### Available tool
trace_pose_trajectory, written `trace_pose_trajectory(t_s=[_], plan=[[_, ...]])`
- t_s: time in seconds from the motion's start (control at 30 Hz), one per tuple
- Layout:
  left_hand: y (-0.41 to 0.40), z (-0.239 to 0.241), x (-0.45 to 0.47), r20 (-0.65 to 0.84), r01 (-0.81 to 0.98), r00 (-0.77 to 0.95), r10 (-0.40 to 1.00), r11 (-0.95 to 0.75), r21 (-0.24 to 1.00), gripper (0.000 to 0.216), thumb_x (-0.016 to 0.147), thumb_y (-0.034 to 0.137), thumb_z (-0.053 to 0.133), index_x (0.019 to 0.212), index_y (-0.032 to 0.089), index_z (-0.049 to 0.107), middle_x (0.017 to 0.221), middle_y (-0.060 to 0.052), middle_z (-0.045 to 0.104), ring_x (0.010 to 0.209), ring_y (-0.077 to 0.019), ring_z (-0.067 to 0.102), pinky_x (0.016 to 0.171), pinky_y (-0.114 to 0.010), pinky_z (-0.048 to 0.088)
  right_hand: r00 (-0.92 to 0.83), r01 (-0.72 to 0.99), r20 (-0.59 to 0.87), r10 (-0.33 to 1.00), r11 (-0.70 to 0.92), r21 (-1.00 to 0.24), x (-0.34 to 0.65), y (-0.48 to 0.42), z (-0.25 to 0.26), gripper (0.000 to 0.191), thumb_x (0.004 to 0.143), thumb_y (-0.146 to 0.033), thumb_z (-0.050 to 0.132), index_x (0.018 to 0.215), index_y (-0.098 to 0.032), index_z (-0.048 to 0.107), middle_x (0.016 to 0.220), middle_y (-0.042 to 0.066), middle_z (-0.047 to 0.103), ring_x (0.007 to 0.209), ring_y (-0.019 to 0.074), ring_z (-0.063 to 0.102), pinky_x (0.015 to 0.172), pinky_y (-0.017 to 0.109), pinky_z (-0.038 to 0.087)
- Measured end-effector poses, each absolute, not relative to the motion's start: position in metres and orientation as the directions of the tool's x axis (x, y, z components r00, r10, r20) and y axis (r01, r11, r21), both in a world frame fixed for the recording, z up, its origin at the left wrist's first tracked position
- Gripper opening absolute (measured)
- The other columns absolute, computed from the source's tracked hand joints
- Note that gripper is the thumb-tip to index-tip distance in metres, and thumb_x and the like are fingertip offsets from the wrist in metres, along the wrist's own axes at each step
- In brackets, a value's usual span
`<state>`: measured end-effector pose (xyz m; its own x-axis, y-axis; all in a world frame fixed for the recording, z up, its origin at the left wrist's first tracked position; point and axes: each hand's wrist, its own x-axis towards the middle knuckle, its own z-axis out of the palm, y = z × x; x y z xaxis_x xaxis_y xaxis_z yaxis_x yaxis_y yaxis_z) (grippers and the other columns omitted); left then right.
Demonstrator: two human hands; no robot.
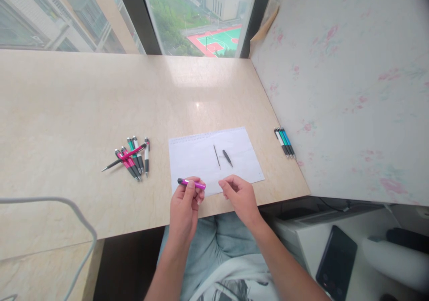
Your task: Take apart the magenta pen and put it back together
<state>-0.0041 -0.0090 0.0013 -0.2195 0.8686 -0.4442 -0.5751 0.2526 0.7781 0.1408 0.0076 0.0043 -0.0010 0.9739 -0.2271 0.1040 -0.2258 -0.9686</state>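
Note:
My left hand [182,209] is closed around a purple pen barrel [198,185] with a black end, held level above the near edge of a white sheet of paper [191,158]. To its right, my right hand [241,199] has thumb and fingers pressed together; whatever they pinch, if anything, is too small to make out. On the paper, beyond my right hand, lie a thin dark pen refill [216,156] and a black pen grip section [227,158] with a pointed tip. They rest side by side, slightly apart.
Left of the paper is a loose pile of pens [134,158] in pink, green and white. Several pens [284,143] stand in a neat row by the wall at right. A grey cable [82,218] curves over the desk's left side. A dark phone [337,261] lies lower right.

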Motion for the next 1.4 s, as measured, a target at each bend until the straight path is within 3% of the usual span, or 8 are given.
trace_pose_trajectory(t_s=[0.13, 0.23, 0.3, 0.43, 0.7, 0.97, 1.3, 1.4], plan=[[-0.008, 0.0, -0.005, -0.431, -0.524, -0.261, 0.864, 0.248, 0.815, 0.027, 0.08, 0.038, 0.065, 0.094, 0.015, 0.062, 0.077, -0.003, 0.062, 0.06, -0.0065, 0.05, 0.055, -0.019, 0.039, -0.054, 0.101, -0.234, 0.971, -0.228, -0.969, 0.145, 0.013, -0.002, 0.015, 0.087, -0.031, 0.057, 0.093, -0.018, 0.061, 0.079, 0.004, 0.07, 0.071, 0.0174, 0.068, 0.058, 0.026, 0.052], [-0.008, 0.0, -0.005, -0.427, -0.491, -0.27, 0.863, 0.259, 0.832, 0.029, 0.08, 0.039, 0.065, 0.095, 0.014, 0.062, 0.076, -0.002, 0.062, 0.06, -0.0067, 0.05, 0.056, -0.019, 0.039, -0.061, 0.261, -0.145, 0.988, -0.124, -0.957, 0.146, 0.022, -0.005, 0.016, 0.089, -0.027, 0.051, 0.101, -0.019, 0.059, 0.088, 0.007, 0.072, 0.078, 0.0191, 0.07, 0.06, 0.027, 0.054], [-0.008, 0.0, -0.006, -0.431, -0.478, -0.265, 0.863, 0.27, 0.836, 0.03, 0.08, 0.04, 0.065, 0.095, 0.014, 0.062, 0.076, -0.002, 0.062, 0.061, -0.0069, 0.05, 0.056, -0.02, 0.039, -0.084, 0.491, -0.022, 0.996, 0.022, -0.871, 0.143, 0.032, -0.004, 0.016, 0.09, -0.022, 0.049, 0.101, -0.02, 0.061, 0.09, 0.006, 0.072, 0.078, 0.0187, 0.069, 0.066, 0.03, 0.053], [-0.01, -0.001, -0.008, -0.412, -0.43, -0.269, 0.871, 0.274, 0.86, 0.031, 0.08, 0.04, 0.064, 0.097, 0.015, 0.062, 0.077, -0.002, 0.062, 0.062, -0.0074, 0.05, 0.058, -0.021, 0.04, -0.162, 0.822, 0.154, 0.975, 0.22, -0.525, 0.133, 0.057, 0.001, 0.016, 0.088, -0.018, 0.052, 0.094, -0.022, 0.066, 0.09, 0.006, 0.069, 0.088, 0.0226, 0.06, 0.073, 0.033, 0.048], [-0.009, 0.004, -0.016, -0.349, -0.176, -0.288, 0.892, 0.309, 0.935, 0.039, 0.082, 0.04, 0.061, 0.113, 0.018, 0.057, 0.076, -0.002, 0.064, 0.063, -0.0101, 0.053, 0.061, -0.023, 0.043, -0.235, 0.904, 0.111, 0.966, 0.259, -0.339, 0.114, 0.077, -0.001, 0.015, 0.088, -0.017, 0.054, 0.089, -0.023, 0.067, 0.091, 0.007, 0.062, 0.092, 0.0227, 0.052, 0.063, 0.031, 0.044], [-0.004, 0.005, -0.02, -0.264, -0.049, -0.307, 0.914, 0.262, 0.964, 0.058, 0.083, 0.036, 0.061, 0.133, 0.021, 0.036, 0.07, 0.002, 0.062, 0.063, -0.0121, 0.057, 0.066, -0.027, 0.047, -0.23, 0.904, 0.094, 0.969, 0.249, -0.346, 0.115, 0.074, -0.004, 0.013, 0.088, -0.018, 0.054, 0.091, -0.022, 0.066, 0.092, 0.006, 0.062, 0.093, 0.0225, 0.051, 0.069, 0.032, 0.045], [0.012, 0.004, -0.02, -0.173, 0.2, -0.194, 0.966, 0.212, 0.957, 0.049, 0.078, 0.037, 0.063, 0.124, 0.024, 0.049, 0.092, -0.003, 0.063, 0.066, -0.0147, 0.063, 0.065, -0.028, 0.049, -0.181, 0.839, 0.13, 0.975, 0.223, -0.496, 0.127, 0.044, 0.005, 0.018, 0.089, -0.019, 0.053, 0.098, -0.023, 0.068, 0.09, 0.007, 0.063, 0.091, 0.0223, 0.053, 0.075, 0.033, 0.047], [0.026, 0.006, -0.017, -0.108, 0.369, -0.196, 0.975, 0.175, 0.913, 0.049, 0.079, 0.037, 0.061, 0.124, 0.024, 0.049, 0.095, -0.004, 0.062, 0.064, -0.0144, 0.064, 0.063, -0.028, 0.049, -0.176, 0.826, 0.116, 0.978, 0.211, -0.523, 0.131, 0.035, 0.007, 0.017, 0.089, -0.02, 0.052, 0.096, -0.023, 0.068, 0.089, 0.006, 0.063, 0.091, 0.0215, 0.054, 0.077, 0.032, 0.046]])
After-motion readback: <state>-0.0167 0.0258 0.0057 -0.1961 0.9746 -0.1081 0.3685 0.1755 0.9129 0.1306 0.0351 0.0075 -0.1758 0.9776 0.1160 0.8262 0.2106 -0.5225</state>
